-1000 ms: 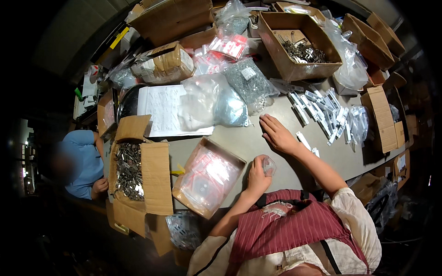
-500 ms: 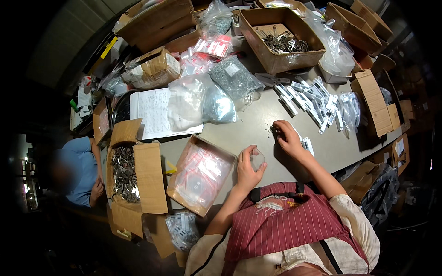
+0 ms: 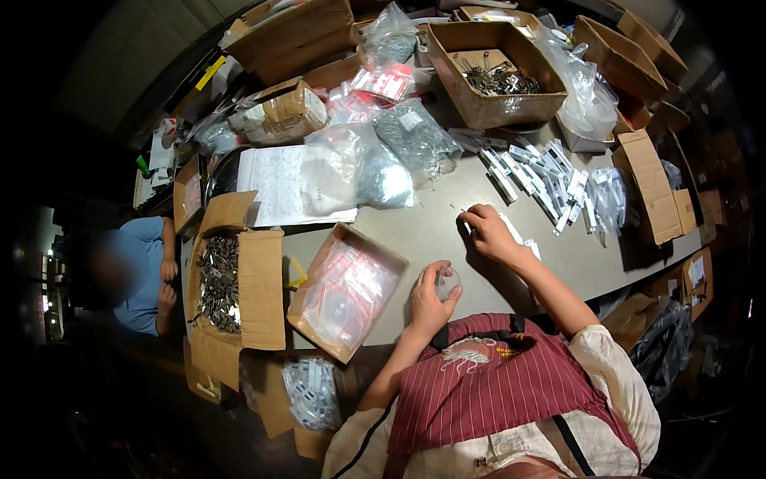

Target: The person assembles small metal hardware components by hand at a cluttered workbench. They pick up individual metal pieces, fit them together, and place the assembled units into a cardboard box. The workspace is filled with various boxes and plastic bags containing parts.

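Observation:
My left hand (image 3: 432,302) is curled around a small clear plastic bag (image 3: 448,281) close to my apron, its mouth held apart. Farther out on the grey table, my right hand (image 3: 492,235) rests with its fingertips pressed down beside a few tiny screw-like pieces (image 3: 455,207). What those fingers pinch, if anything, is hidden. Left of my left hand stands a shallow cardboard box (image 3: 394,294) of flat clear bags with red edges (image 3: 351,291). Just past my right wrist lie a few grey-white strip-shaped parts (image 3: 531,249), partly covered by my forearm.
A pile of bagged grey-white parts (image 3: 550,180) lies at the right. Farther back are bags of small hardware (image 3: 411,136), a written sheet (image 3: 267,188) and a carton of metal pieces (image 3: 499,108). At the left, a person in blue (image 3: 144,263) sits beside another open carton (image 3: 262,291).
My right hand has shifted slightly left over the tiny pieces, its fingers drawn closer together. My left hand still holds the clear bag. The whole view has tilted a little.

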Tool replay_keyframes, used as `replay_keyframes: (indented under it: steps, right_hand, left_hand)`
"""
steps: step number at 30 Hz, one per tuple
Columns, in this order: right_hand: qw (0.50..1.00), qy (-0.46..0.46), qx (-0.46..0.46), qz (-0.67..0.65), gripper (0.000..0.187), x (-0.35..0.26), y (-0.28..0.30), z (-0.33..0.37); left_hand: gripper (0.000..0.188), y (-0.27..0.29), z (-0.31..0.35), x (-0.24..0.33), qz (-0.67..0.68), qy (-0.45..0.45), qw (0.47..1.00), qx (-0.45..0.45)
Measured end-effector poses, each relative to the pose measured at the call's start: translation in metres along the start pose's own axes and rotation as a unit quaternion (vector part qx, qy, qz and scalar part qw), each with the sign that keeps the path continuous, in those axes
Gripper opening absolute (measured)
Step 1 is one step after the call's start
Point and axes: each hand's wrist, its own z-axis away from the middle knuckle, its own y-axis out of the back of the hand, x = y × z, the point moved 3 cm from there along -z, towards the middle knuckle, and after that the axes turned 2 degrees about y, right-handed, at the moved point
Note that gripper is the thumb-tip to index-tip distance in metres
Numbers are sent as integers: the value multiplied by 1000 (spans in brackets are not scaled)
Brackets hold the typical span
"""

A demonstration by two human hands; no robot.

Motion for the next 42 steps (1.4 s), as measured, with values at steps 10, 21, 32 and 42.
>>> replay_keyframes:
  steps: [10, 21, 32, 42]
  right_hand:
    - [994, 38, -55, 84, 18, 6, -6, 29]
    - [988, 15, -155, 20, 24, 0, 5, 44]
    - [769, -264, -163, -559, 12, -30, 65, 40]
    - [787, -248, -111, -554, 21, -34, 69, 42]
  left_hand:
    - [50, -6, 5, -1, 20, -8, 1000, 3]
    - [48, -23, -7, -4, -19, 31, 999, -21]
    - [44, -45, -25, -4, 93, 28, 993, -67]
    - [41, -53, -28, -8, 166, -9, 983, -79]
